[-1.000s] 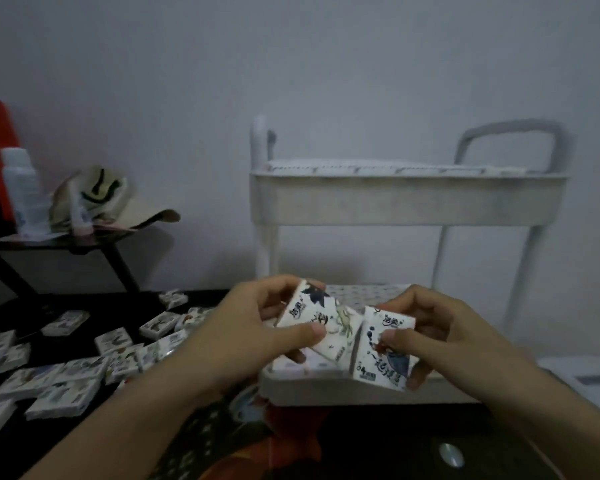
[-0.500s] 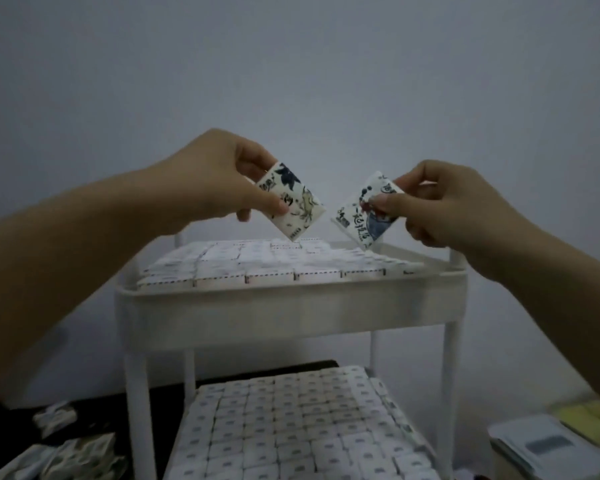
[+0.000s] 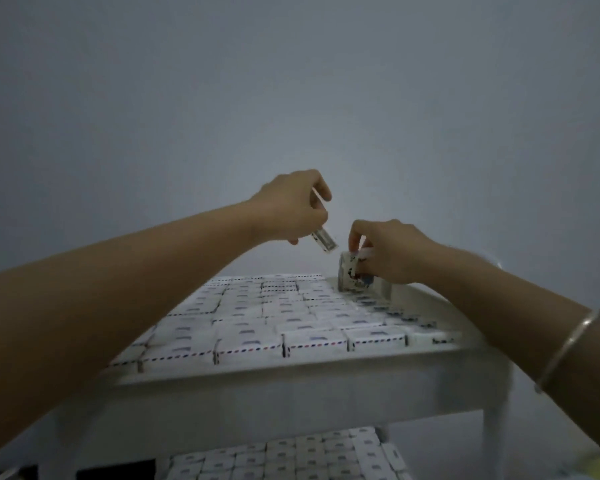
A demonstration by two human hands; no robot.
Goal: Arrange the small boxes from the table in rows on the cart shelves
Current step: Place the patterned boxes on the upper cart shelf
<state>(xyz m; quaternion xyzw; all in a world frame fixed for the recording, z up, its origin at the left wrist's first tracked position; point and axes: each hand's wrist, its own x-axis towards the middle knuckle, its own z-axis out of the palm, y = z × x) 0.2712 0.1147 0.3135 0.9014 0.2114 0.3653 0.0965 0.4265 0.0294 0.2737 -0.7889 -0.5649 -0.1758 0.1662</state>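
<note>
Head view: right hand (image 3: 392,252) now lowered, fingers (image 3: 354,239) gripping first box (image 3: 352,276), seating it at top shelf (image 3: 291,375) far corner; left hand (image 3: 291,209) still pinches next box (image 3: 323,240) above shelf. Placement begun.

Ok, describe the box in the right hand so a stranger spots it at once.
Start at the white cart's top shelf, packed with flat rows of small boxes. At its far right corner, the right hand grips one box. That one alone is upright, picture face showing; the rest lie flat.

plain indoor room: bare grey wall (image 3: 291,81), white cart (image 3: 291,386).
</note>
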